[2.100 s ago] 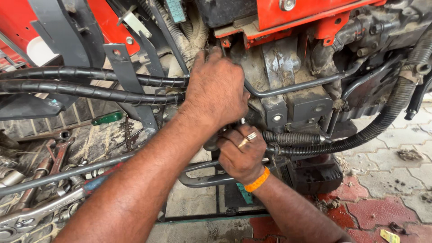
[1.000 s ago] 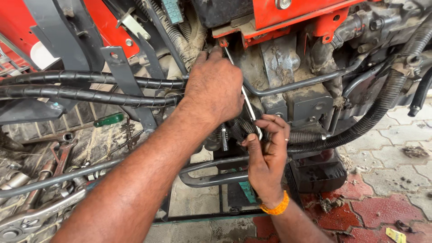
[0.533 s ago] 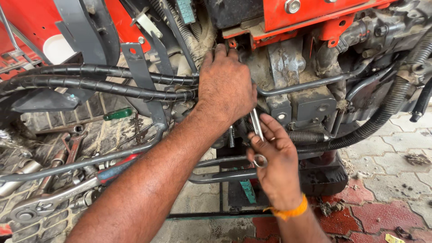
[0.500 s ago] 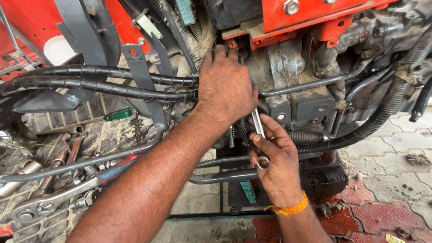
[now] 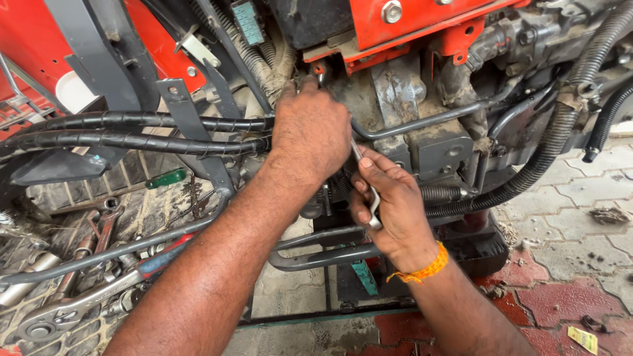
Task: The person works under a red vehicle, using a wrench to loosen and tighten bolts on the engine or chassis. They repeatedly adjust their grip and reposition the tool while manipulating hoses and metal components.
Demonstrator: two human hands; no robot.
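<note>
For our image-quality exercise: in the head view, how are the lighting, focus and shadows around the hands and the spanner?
Head view: soft, even daylight, no harsh glare; left hand and right hand are sharp; the spanner shows a faint sheen; deep shadow hides the engine block recess behind the hands; the frame edges bend slightly.

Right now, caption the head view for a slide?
Left hand reaches into engine; right hand holds wrench.

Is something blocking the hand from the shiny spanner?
No. The right hand already grips the silver spanner. The spanner's top end goes behind the left hand, which covers the spot on the grey engine block.
</note>
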